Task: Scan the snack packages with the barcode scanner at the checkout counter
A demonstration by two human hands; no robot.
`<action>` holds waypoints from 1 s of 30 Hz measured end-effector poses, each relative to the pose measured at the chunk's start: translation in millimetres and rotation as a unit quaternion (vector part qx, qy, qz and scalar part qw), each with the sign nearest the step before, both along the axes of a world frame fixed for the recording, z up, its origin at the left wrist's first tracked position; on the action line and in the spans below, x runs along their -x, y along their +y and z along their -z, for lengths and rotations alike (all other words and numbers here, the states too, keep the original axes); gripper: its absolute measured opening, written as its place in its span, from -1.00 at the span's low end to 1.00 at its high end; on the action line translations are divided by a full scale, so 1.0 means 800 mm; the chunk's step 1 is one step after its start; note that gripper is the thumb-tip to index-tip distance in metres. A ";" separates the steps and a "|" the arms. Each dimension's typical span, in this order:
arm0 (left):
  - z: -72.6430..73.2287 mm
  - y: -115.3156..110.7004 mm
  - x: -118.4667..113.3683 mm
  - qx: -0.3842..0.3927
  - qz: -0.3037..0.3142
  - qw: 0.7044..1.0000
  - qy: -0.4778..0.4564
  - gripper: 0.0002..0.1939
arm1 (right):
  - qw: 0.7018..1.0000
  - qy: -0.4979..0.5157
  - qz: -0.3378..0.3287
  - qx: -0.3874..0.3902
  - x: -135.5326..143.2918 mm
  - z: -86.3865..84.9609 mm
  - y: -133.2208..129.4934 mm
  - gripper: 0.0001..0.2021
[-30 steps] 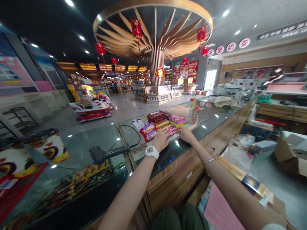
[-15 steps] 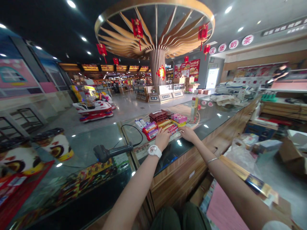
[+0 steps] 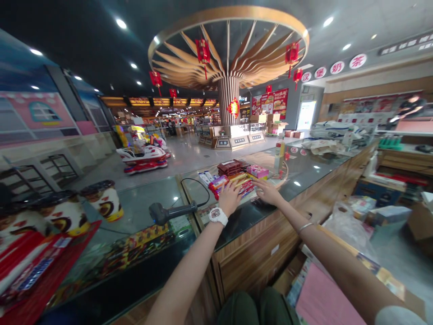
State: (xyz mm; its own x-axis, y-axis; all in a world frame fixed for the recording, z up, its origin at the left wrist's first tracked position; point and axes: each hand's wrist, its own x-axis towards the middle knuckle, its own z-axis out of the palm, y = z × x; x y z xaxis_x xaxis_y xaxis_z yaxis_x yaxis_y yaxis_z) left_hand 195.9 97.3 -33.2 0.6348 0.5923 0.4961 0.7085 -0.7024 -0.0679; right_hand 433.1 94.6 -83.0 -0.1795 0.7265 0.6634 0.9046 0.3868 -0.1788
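Observation:
My left hand (image 3: 230, 197), with a white watch (image 3: 218, 215) on its wrist, lies over the near side of the packaged snacks, fingers spread. Beside it, my right hand (image 3: 269, 192) reaches over their right end with fingers stretched out. Between the hands lie red wrapped snack bars (image 3: 246, 186). A purple-and-red packet (image 3: 219, 181) touches the pile's left side. Behind them are dark red packets (image 3: 232, 167) in a stack and a pink box (image 3: 258, 171). Whether my fingertips press on the bars is hard to make out.
A barcode scanner (image 3: 172, 212) with a black cable lies left on the glass counter (image 3: 142, 198). Patterned cups (image 3: 103, 201) and a red tray (image 3: 72, 255) stand further left. White bags (image 3: 333, 131) lie along the counter at right; a plastic bag (image 3: 348, 225) and boxes are below.
The view has swung slightly left and down, so more of the cups and red tray shows. My left fingers have spread more, and my right fingers have straightened over the bars.

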 end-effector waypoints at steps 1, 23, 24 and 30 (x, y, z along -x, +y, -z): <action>-0.004 -0.004 0.007 0.000 -0.011 1.000 -0.002 -0.61 | 1.000 -0.005 -0.007 -0.001 0.007 -0.005 -0.003 -0.52; -0.058 -0.097 0.310 -0.073 -0.256 0.963 -0.045 -0.59 | 0.964 -0.004 -0.266 0.014 0.357 -0.076 -0.017 -0.30; -0.056 -0.102 0.328 -0.076 -0.272 0.958 -0.045 -0.59 | 0.960 -0.006 -0.278 0.016 0.375 -0.077 -0.018 -0.30; -0.047 -0.137 0.425 -0.086 -0.358 0.929 -0.037 -0.58 | 0.933 -0.034 -0.357 0.038 0.478 -0.079 -0.023 -0.29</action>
State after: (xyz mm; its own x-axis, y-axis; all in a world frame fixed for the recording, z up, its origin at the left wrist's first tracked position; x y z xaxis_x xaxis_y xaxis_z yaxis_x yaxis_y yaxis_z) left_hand -143.9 -12.1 4.2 0.0688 0.7577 0.6490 0.9972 -0.0325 -0.0677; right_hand 50.4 75.9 -20.0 -0.6751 0.4499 0.5846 0.4314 0.8837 -0.1819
